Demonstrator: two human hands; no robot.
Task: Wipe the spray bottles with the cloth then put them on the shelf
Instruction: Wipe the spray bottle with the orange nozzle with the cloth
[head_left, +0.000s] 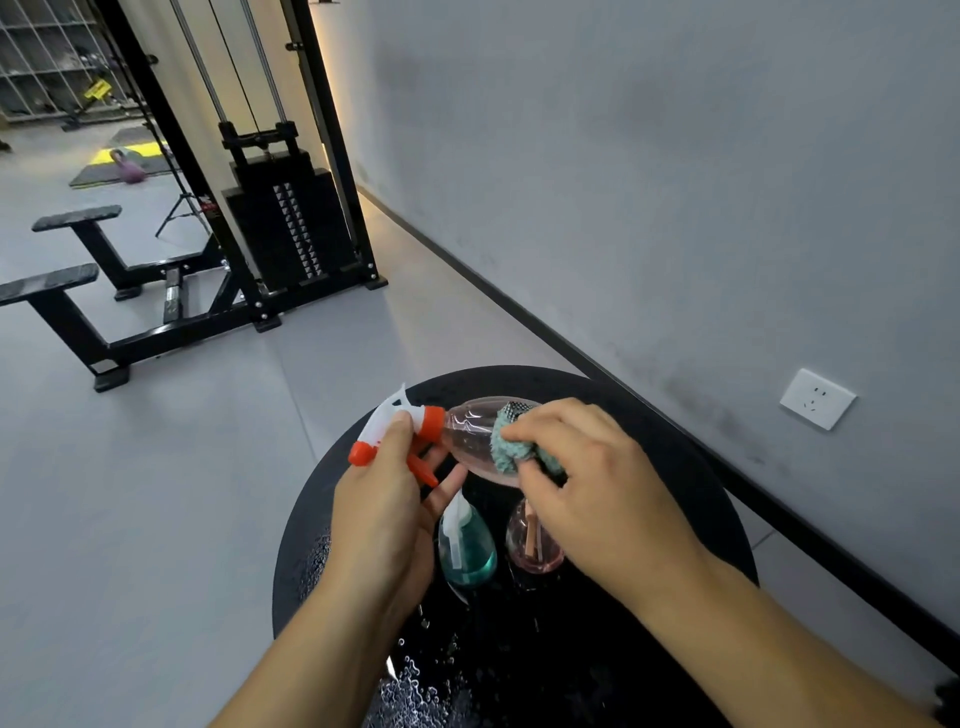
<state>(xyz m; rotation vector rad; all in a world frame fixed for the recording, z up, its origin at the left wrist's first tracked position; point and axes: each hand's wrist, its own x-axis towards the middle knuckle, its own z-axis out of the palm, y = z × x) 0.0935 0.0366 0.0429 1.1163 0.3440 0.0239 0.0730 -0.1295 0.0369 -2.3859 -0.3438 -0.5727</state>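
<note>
My left hand (387, 512) grips the white and orange trigger head of a clear pink spray bottle (470, 434), held on its side above a round black table (675, 447). My right hand (587, 478) pinches a teal cloth (511, 449) against the bottle's body. Below my hands, a teal spray bottle (467, 551) with a white head and a small pink bottle (535, 545) stand upright on the table. The small pink bottle's top is hidden by my right hand.
Water drops lie on the near part of the table. A grey wall with a white socket (816, 399) runs along the right. A black cable weight machine (280, 223) and bench frames (78, 306) stand on the grey floor at left.
</note>
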